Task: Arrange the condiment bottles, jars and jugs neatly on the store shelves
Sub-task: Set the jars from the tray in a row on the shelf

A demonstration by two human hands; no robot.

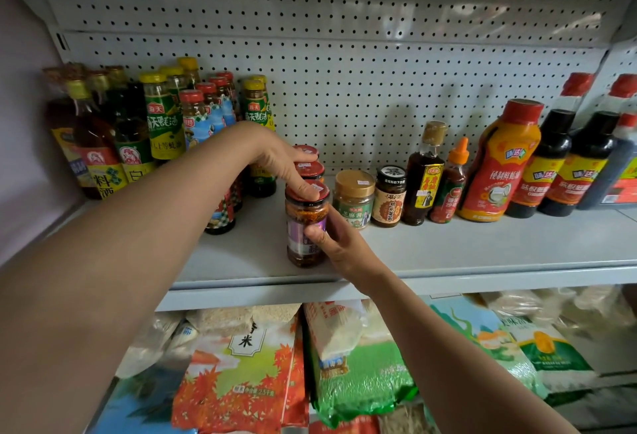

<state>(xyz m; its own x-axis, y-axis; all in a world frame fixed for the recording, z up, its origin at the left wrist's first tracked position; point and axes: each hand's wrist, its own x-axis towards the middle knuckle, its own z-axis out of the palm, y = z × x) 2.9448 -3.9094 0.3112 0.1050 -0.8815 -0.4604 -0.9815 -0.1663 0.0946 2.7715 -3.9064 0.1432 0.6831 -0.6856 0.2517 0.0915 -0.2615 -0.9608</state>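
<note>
A chili-sauce jar (303, 227) with a red lid and purple label stands near the front of the grey shelf (482, 247). My left hand (279, 158) rests its fingers on that lid. My right hand (339, 244) grips the jar's right side, thumb on the label. Two more red-lidded jars (312, 166) stand in a row behind it. To the right stand a gold-lidded jar (354, 199), a black-lidded jar (389, 201), a dark sauce bottle (423, 178), an orange-capped bottle (450, 185) and a big red squeeze bottle (499, 165).
Tall oil, vinegar and oyster-sauce bottles (162, 120) crowd the shelf's left end. Dark soy bottles (565, 158) fill the right end. A white pegboard (344, 65) backs the shelf. Bags of rice (241, 375) lie on the lower shelf.
</note>
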